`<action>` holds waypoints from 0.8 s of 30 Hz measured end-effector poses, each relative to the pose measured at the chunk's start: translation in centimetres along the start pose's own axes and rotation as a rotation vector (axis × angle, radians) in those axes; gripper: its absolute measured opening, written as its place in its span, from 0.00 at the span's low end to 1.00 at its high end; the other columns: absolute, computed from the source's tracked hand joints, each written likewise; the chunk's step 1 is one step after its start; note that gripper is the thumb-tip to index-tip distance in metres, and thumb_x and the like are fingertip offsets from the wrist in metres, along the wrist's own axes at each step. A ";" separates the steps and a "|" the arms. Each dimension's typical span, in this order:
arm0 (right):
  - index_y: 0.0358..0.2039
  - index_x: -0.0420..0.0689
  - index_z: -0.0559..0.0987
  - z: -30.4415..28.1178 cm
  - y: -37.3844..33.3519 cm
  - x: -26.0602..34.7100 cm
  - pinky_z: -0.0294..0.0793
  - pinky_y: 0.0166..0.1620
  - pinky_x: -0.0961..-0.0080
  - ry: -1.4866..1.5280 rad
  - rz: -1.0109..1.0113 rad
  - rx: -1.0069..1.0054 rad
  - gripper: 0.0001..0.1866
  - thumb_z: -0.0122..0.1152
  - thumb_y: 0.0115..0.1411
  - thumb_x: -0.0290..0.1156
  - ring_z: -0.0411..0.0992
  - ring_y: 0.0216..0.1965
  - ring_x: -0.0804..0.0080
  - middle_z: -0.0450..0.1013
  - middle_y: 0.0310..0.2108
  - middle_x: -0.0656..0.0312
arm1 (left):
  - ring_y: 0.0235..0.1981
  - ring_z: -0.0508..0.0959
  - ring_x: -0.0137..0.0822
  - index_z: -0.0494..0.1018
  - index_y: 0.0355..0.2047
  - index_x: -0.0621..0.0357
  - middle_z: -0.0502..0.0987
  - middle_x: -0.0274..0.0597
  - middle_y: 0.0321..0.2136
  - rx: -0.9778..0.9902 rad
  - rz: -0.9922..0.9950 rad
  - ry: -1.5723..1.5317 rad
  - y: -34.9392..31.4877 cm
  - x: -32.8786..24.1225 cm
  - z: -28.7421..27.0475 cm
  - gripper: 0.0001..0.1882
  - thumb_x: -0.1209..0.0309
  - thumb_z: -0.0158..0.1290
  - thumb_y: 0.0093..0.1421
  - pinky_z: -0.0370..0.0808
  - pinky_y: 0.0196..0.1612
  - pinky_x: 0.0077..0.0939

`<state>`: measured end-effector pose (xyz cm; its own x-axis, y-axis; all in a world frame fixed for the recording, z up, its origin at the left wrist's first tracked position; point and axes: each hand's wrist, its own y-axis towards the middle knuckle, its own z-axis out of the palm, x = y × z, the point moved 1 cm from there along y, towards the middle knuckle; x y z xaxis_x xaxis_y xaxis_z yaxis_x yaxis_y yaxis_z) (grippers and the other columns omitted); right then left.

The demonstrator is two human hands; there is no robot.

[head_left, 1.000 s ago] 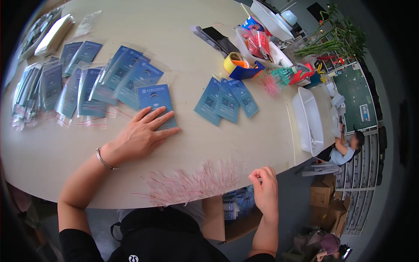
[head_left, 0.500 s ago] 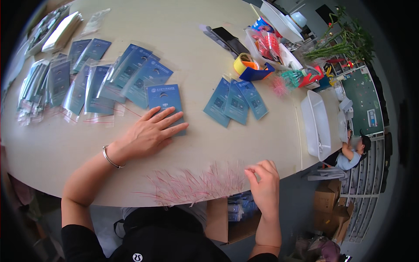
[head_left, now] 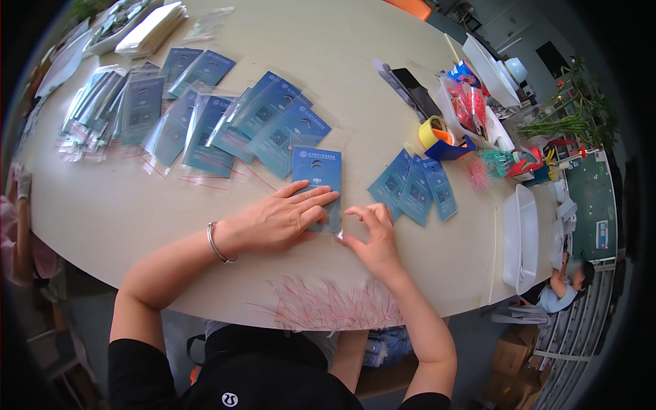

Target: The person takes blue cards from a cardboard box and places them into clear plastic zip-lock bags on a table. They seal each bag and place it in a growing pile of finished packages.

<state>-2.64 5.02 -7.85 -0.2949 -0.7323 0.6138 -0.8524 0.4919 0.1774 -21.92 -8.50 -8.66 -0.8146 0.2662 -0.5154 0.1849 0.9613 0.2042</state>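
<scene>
My left hand lies over the lower part of a blue card in a clear plastic sleeve, fingers stretched across it and pressing it to the table. Beside the sleeve's lower right corner is my right hand, its thumb and index finger curved and apart. A tiny white bit shows at the right thumb's tip; whether it sticks to the thumb or the sleeve I cannot tell. Nearer to me lies a loose pile of thin red threads with pale ends. Three blue cards are fanned out to the right.
Several sleeved blue cards, some with red threads, spread leftward to a stack. At the right are a tape dispenser, a phone and a white tray. A person sits beyond.
My right hand has moved from beside the thread pile up to the sleeved card's lower corner. My left hand stays on the card with its fingers more bent. The whole view has shifted.
</scene>
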 end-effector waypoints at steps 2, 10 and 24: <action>0.36 0.49 0.81 0.1 -0.6 -0.5 0.65 0.45 0.66 -0.024 -0.226 -0.051 0.16 0.74 0.44 0.27 0.67 0.42 0.64 0.68 0.35 0.64 | 0.70 0.56 0.46 0.69 0.45 0.54 0.60 0.47 0.67 0.005 0.016 0.013 0.2 -0.2 0.0 0.13 0.68 0.56 0.61 0.51 0.71 0.50; 0.28 0.45 0.83 0.6 -1.0 0.0 0.65 0.47 0.66 -0.005 -0.137 -0.097 0.06 0.72 0.48 0.26 0.68 0.41 0.65 0.72 0.32 0.66 | 0.65 0.63 0.45 0.73 0.38 0.51 0.66 0.44 0.62 0.031 0.022 -0.037 -2.8 0.4 -2.4 0.12 0.62 0.60 0.58 0.54 0.68 0.52; 0.27 0.43 0.84 0.8 -1.1 0.2 0.65 0.52 0.66 0.092 0.195 -0.049 0.06 0.72 0.50 0.29 0.65 0.44 0.62 0.70 0.33 0.62 | 0.60 0.68 0.46 0.77 0.27 0.58 0.72 0.47 0.56 -0.283 -0.292 -0.040 -2.9 -1.6 -0.1 0.07 0.68 0.61 0.53 0.60 0.64 0.45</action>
<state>-2.13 3.91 -8.55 -0.4092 -0.5762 0.7075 -0.7603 0.6440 0.0848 -21.19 -11.76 -8.36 -0.7876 -0.0072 -0.6162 -0.2139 0.9410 0.2623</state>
